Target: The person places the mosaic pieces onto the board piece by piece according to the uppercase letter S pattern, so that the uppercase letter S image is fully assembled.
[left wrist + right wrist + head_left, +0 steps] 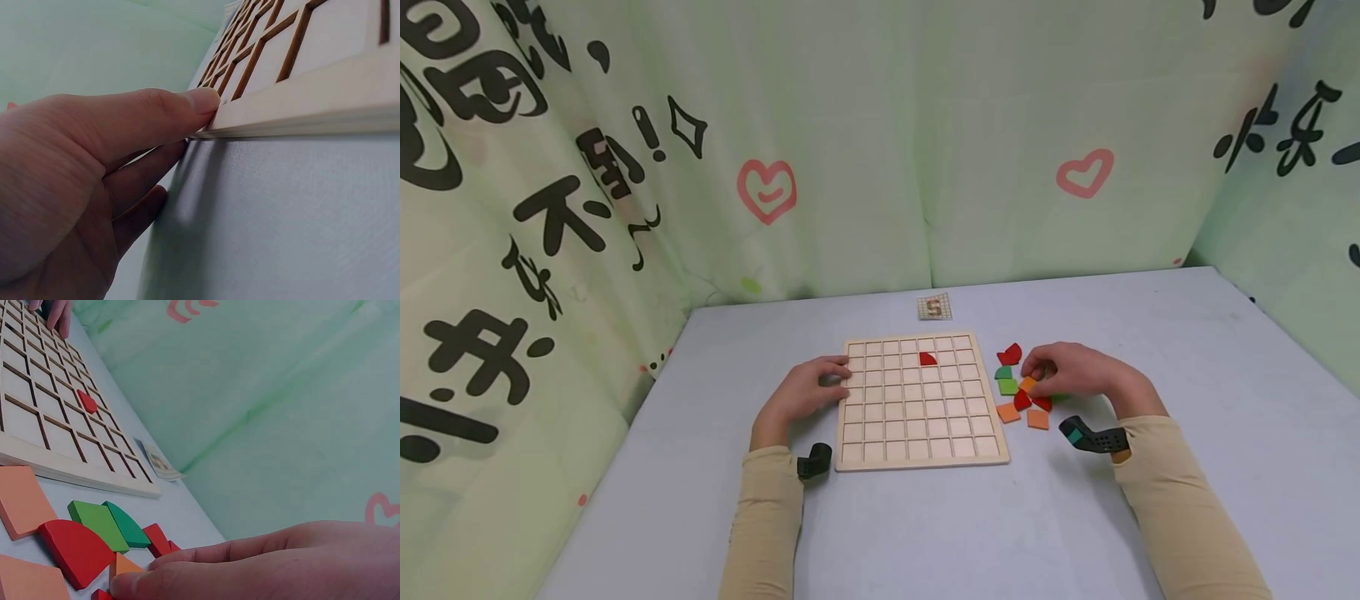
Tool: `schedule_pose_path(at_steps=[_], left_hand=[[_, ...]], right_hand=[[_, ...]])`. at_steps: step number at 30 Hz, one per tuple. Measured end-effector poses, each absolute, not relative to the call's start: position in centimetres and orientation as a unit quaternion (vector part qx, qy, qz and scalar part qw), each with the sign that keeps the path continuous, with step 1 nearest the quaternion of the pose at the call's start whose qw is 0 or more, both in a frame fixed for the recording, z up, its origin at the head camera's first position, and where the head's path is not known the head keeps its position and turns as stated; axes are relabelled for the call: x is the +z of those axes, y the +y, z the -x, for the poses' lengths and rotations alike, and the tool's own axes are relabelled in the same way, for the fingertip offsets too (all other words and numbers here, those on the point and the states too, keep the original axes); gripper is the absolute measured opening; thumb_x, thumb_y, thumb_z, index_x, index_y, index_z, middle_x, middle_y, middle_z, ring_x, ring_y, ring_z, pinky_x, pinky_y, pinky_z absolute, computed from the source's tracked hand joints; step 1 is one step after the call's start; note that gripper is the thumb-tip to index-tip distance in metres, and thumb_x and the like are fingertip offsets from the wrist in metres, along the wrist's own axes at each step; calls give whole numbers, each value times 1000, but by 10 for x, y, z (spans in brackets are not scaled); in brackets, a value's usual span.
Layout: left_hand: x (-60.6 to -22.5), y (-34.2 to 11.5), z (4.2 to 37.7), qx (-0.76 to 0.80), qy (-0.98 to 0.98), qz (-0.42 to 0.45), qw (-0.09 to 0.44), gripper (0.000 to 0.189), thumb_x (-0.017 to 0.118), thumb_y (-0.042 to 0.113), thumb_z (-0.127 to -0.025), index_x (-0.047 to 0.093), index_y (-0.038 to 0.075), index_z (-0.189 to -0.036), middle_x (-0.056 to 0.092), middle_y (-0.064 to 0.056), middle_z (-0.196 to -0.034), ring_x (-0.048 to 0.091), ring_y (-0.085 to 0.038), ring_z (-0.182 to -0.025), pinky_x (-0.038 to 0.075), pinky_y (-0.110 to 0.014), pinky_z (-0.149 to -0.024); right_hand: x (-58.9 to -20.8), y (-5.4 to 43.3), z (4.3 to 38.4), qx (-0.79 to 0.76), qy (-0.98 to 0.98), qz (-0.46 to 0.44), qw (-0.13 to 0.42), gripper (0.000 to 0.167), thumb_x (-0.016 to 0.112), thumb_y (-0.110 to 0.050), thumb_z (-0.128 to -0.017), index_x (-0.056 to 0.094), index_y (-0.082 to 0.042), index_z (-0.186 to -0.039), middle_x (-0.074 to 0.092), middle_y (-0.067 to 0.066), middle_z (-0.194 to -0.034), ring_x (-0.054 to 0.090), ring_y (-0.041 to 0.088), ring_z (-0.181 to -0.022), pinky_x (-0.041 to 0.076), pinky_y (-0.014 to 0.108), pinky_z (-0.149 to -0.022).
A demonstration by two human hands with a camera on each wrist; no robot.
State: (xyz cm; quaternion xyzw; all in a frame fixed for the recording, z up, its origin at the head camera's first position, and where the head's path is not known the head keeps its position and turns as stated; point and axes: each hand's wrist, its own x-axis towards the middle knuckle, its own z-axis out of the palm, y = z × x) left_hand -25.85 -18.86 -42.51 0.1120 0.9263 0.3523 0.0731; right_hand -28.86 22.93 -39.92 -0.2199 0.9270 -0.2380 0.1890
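Note:
A wooden grid board [922,467] lies on the table, with one red quarter-round block [927,358] in an upper cell. My left hand [801,389] touches the board's left edge; in the left wrist view its thumb [162,112] meets the rim, fingers fairly straight. At the board's right, my right hand [1078,369] pinches an orange block [125,564] between thumb and fingers, just over the loose pieces. Around it lie a light-green square block [99,525], a dark-green rounded block [128,524] and a red quarter-round block [76,550]. The orange block's full outline is partly hidden.
More orange blocks [1038,419] and red blocks [1010,355] lie loose right of the board. A small picture card [935,307] with a grid lies beyond the board's far edge. A printed curtain [850,167] hangs behind the white table [925,533].

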Motion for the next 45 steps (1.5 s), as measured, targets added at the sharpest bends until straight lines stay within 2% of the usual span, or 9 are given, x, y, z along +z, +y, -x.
schedule_pose_path(at_steps=[9, 13, 21, 36, 45], left_hand=[[-425, -189, 258, 353, 925, -118, 73, 32, 70, 14, -92, 70, 3, -122, 53, -8, -150, 39, -31, -147, 33, -47, -121], [-425, -189, 258, 354, 925, -120, 74, 32, 70, 14, -92, 70, 3, -122, 53, -8, -151, 39, -31, -147, 33, -47, -121], [-424, -189, 258, 358, 924, -116, 72, 32, 71, 13, -91, 70, 4, -121, 53, -8, -150, 39, -31, -147, 33, -47, -121], [-425, -188, 260, 344, 930, -112, 68, 30, 72, 14, -91, 70, 4, -119, 54, -9, -150, 40, -31, -146, 32, -47, -121], [-427, -190, 260, 346, 929, -113, 62, 31, 72, 14, -90, 69, 4, -119, 55, -10, -148, 42, -32, -145, 33, -47, -121]], right_hand=[[-400, 226, 290, -243, 941, 188, 142, 35, 72, -14, -90, 64, 3, -120, 66, 15, -109, 57, 27, -94, 56, 41, -83], [-402, 227, 291, -248, 941, 178, 149, 39, 73, -18, -90, 63, 3, -121, 65, 14, -107, 55, 27, -94, 54, 38, -81], [-404, 228, 291, -249, 939, 189, 145, 34, 73, -15, -90, 64, 2, -118, 65, 12, -103, 54, 25, -92, 52, 33, -76], [-407, 229, 291, -246, 943, 172, 143, 37, 71, -16, -90, 62, 3, -122, 64, 13, -106, 55, 26, -95, 55, 38, -83], [-405, 229, 291, -248, 942, 173, 144, 39, 73, -17, -90, 62, 4, -121, 64, 15, -106, 55, 27, -94, 55, 39, -82]])
